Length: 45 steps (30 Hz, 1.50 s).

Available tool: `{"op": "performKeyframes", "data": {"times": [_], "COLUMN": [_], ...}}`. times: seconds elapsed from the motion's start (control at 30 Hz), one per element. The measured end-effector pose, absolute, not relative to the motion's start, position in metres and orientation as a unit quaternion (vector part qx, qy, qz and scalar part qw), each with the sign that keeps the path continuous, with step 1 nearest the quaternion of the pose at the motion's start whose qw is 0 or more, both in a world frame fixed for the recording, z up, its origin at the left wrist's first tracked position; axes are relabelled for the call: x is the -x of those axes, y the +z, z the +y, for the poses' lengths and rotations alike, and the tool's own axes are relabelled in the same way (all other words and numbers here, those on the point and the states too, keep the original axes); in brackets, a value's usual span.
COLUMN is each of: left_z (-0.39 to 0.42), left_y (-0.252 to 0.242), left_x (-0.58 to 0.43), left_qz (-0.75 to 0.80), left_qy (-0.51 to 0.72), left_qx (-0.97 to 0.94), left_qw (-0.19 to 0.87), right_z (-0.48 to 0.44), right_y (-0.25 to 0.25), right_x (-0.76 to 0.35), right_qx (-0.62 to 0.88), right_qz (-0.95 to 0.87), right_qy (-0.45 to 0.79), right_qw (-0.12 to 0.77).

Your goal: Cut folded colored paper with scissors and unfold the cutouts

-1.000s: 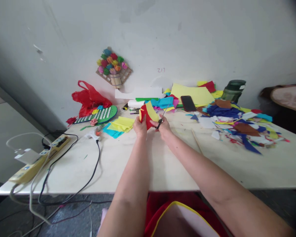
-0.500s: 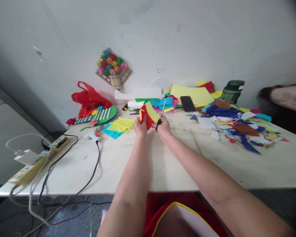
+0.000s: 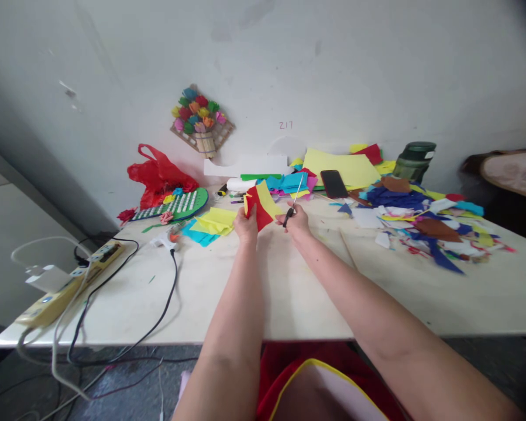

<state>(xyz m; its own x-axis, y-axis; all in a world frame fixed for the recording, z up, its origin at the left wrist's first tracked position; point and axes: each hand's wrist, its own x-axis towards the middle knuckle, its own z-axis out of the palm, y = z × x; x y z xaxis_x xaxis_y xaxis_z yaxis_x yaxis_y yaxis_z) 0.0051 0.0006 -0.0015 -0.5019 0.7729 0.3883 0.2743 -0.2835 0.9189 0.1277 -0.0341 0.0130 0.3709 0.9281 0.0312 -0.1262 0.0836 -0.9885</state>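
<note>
Red and yellow paper (image 3: 263, 210) is pinched between the thumb and fingers of my left hand (image 3: 246, 225), raised over the middle of the table. Its red part lies beside a yellow part that reaches up and to the right. My right hand (image 3: 298, 222) grips black-handled scissors (image 3: 289, 216), their blades pointing up, just right of the paper and apart from it. Left of my left hand lie crumpled yellow paper (image 3: 214, 221) and blue paper (image 3: 200, 235) on the table.
Paper scraps (image 3: 425, 216) are heaped at the right, near a green bottle (image 3: 414, 162). A phone (image 3: 333, 184) rests on yellow sheets. At left are a red plastic bag (image 3: 157, 175), a glue gun (image 3: 164, 240) with its cord, and a power strip (image 3: 61, 292). A wooden stick (image 3: 347, 248) lies right of centre.
My right hand has moved a little right with the scissors, away from the paper. My left hand and the paper have shifted slightly left.
</note>
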Motion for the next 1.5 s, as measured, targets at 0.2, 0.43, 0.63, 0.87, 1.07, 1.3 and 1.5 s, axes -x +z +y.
{"op": "performKeyframes", "data": {"times": [0.2, 0.43, 0.63, 0.87, 1.07, 1.3, 1.5], "left_z": [0.001, 0.002, 0.001, 0.001, 0.0, -0.002, 0.001], "left_y": [0.0, 0.001, 0.005, 0.004, 0.004, 0.005, 0.001], "left_x": [-0.001, 0.004, 0.005, 0.008, 0.006, 0.001, 0.0], "left_qz": [0.541, 0.473, 0.406, 0.391, 0.403, 0.369, 0.377], "left_qy": [0.684, 0.75, 0.801, 0.809, 0.801, 0.809, 0.795], "left_qx": [-0.435, -0.362, -0.288, -0.265, -0.273, -0.274, -0.308], "left_qw": [0.223, 0.287, 0.332, 0.351, 0.348, 0.366, 0.363], "right_z": [-0.025, -0.033, -0.036, -0.038, -0.047, -0.048, -0.048], "right_y": [0.011, 0.015, 0.015, 0.016, 0.027, 0.028, 0.027], "right_x": [-0.144, -0.168, -0.185, -0.207, -0.204, -0.187, -0.175], "right_qx": [0.553, 0.565, 0.535, 0.443, 0.42, 0.423, 0.432], "right_qz": [-0.365, -0.497, -0.58, -0.646, -0.666, -0.684, -0.7], "right_qy": [0.437, 0.46, 0.503, 0.556, 0.569, 0.543, 0.515], "right_qw": [0.608, 0.471, 0.354, 0.278, 0.238, 0.241, 0.241]}}
